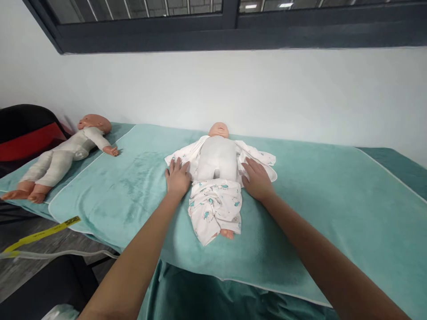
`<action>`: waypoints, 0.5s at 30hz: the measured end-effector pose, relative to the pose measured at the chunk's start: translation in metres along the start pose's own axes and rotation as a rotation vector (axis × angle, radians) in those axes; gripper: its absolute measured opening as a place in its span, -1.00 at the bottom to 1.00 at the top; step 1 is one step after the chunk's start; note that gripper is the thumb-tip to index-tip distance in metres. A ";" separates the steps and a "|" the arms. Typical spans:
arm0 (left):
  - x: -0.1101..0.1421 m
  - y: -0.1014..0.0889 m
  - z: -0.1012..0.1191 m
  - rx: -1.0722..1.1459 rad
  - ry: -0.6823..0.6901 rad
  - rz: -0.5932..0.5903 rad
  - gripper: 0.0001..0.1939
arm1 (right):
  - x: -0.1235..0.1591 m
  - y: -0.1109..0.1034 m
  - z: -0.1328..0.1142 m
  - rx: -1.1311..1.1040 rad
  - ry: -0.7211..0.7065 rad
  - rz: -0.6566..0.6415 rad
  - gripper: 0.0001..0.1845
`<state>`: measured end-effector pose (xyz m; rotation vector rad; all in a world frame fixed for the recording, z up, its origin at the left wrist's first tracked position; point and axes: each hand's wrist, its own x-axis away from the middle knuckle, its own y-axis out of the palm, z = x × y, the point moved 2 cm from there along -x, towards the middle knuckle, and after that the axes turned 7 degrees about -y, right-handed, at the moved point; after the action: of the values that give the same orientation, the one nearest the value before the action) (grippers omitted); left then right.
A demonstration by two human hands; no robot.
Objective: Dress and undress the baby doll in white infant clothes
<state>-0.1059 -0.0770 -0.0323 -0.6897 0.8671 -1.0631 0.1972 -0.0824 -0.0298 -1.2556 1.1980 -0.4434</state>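
Note:
A baby doll [218, 158] with a white cloth body lies on its back on the green towel, head toward the wall. Its white printed shirt [258, 156] is spread open on both sides, with the sleeves out. Printed trousers [215, 206] cover the legs, bunched at the top, and a foot shows at the lower end. My left hand [178, 178] lies flat on the towel and the shirt's left edge, fingers stretched. On the other side my right hand [257, 180] rests with fingers extended on the shirt's right edge. Neither hand grips anything visible.
A second baby doll [75, 149] lies at the left of the table. The green towel [316, 200] covers the tabletop, against a white wall [300, 93] under a dark window frame [207, 40]. Chairs [43, 284] and yellow tape [46, 232] are at the left.

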 end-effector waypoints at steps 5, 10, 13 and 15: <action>-0.008 -0.002 0.000 0.033 0.137 0.173 -0.49 | 0.002 0.003 0.004 0.006 0.055 0.027 -0.39; -0.022 0.008 0.007 0.114 0.382 0.132 -0.55 | 0.000 0.004 0.001 -0.028 -0.049 -0.004 -0.36; -0.038 0.012 0.007 0.125 0.237 0.189 -0.64 | -0.001 0.006 0.001 -0.022 -0.047 -0.032 -0.34; -0.048 0.014 0.005 0.127 0.093 0.174 -0.67 | 0.000 0.006 0.001 -0.011 -0.032 -0.030 -0.33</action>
<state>-0.1063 -0.0264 -0.0285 -0.4529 0.9136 -0.9896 0.1964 -0.0794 -0.0351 -1.2867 1.1577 -0.4375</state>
